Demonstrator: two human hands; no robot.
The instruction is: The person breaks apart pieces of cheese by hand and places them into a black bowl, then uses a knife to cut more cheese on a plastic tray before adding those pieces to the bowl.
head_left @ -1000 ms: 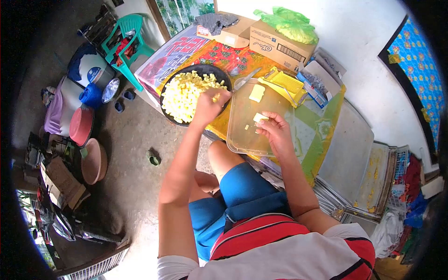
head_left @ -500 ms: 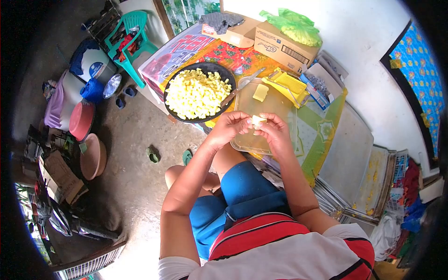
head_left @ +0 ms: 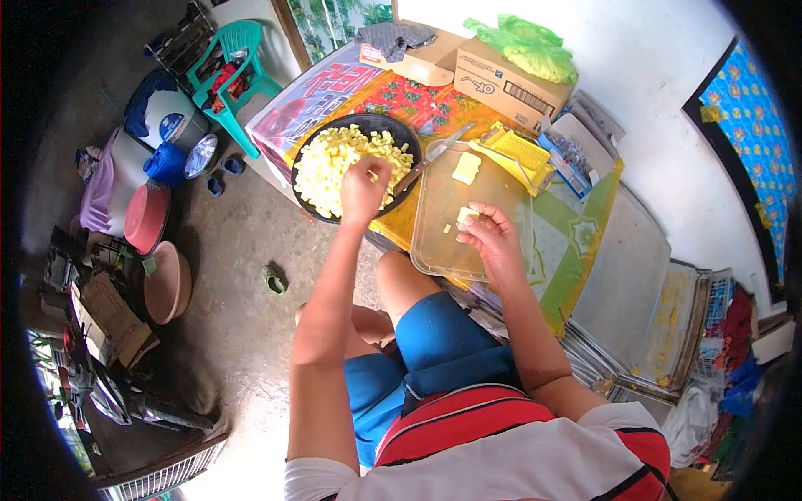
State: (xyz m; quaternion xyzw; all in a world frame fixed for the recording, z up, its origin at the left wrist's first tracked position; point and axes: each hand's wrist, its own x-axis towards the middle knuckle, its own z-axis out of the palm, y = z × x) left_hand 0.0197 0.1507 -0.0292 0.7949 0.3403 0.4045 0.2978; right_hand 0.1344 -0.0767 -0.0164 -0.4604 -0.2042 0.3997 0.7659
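Observation:
My left hand [head_left: 365,190] is over the near edge of a round black pan [head_left: 411,134] heaped with small pale-yellow dough pieces [head_left: 330,171]. Its fingers are pinched together, and whatever is in them is hidden. My right hand [head_left: 494,242] pinches a small pale dough piece [head_left: 469,215] above a clear plastic tray [head_left: 434,255]. A little crumb lies on the tray beside those fingertips. Farther back on the tray rests a flat slab of yellow dough [head_left: 466,168]. A knife [head_left: 439,149] lies between pan and tray, its blade pointing away from me.
A yellow ridged plastic tool [head_left: 520,154] stands at the tray's far right corner, by a blue-and-white box [head_left: 565,171]. Cardboard boxes [head_left: 505,88] and a green plastic bag [head_left: 526,50] are at the back. Metal trays [head_left: 614,275] lean to the right; basins [head_left: 167,282] sit on the floor at left.
My left hand has moved from beside the right hand over to the pan, leftward and away from me. The right hand stays above the tray with its dough piece.

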